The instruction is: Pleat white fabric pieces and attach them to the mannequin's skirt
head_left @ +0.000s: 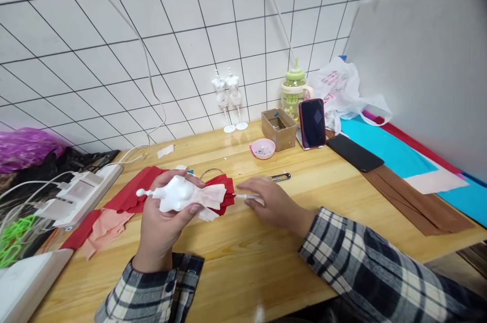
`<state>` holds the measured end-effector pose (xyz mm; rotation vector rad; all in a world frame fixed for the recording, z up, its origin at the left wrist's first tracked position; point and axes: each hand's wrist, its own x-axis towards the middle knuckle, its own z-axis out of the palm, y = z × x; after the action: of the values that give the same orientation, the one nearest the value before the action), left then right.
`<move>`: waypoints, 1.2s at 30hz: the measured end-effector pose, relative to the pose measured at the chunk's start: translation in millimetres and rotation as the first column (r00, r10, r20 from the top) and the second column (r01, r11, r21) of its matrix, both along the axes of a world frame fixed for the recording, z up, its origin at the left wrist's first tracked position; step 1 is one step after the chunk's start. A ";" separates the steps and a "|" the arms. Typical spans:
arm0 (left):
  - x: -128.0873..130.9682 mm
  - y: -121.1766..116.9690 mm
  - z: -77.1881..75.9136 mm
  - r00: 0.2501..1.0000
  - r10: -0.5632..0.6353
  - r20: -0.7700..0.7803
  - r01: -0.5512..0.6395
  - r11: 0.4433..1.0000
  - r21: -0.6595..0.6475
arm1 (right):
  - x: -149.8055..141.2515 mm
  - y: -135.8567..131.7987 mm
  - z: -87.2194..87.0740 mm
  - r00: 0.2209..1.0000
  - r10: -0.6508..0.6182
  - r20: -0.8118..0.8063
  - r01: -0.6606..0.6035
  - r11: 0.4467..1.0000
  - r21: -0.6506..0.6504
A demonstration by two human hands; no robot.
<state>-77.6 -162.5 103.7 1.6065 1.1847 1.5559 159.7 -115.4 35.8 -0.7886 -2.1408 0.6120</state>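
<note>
My left hand point(162, 231) is wrapped round a small white doll mannequin point(178, 195), which lies on its side with the neck pointing left. Round its waist is a layered skirt piece of red cloth point(225, 196) and pale pink cloth point(213, 195). From under the skirt a thin white stand rod point(243, 196) sticks out to the right. My right hand point(276, 204) pinches this rod between thumb and fingers; its far end is hidden in the hand. A cutter knife point(279, 177) lies on the table just behind the right hand.
Red cloth strips point(131, 192) lie left, near a power strip point(89, 193). Behind stand two mannequins point(228, 95), a pink bowl of beads point(263, 149), a cardboard box point(285, 135), a propped phone point(312, 124) and a green-lidded bottle point(293, 91). Brown cloth point(414, 199) lies right.
</note>
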 end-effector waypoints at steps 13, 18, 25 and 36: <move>38.4 -9.6 -19.4 0.956 0.147 -0.256 -0.086 0.968 0.234 | -9.0 -11.7 13.0 0.783 -0.136 -0.607 -0.460 0.530 -0.712; 49.0 -11.4 -29.9 0.961 0.158 -0.225 -0.104 0.967 0.233 | -7.8 -10.2 16.2 0.745 -0.205 -0.635 -0.526 0.405 -0.748; 54.3 -11.0 -35.2 0.942 0.226 -0.247 -0.145 0.940 0.308 | -8.9 -12.2 18.3 0.741 -0.197 -0.642 -0.537 0.400 -0.743; 51.8 -12.0 -35.2 0.954 0.176 -0.245 -0.111 0.960 0.258 | -5.6 -13.1 15.7 0.725 -0.130 -0.676 -0.618 0.308 -0.723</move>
<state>-25.7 -174.5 68.5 1.9772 1.3188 1.6679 154.1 -128.5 51.5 -0.5816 -1.0612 2.1173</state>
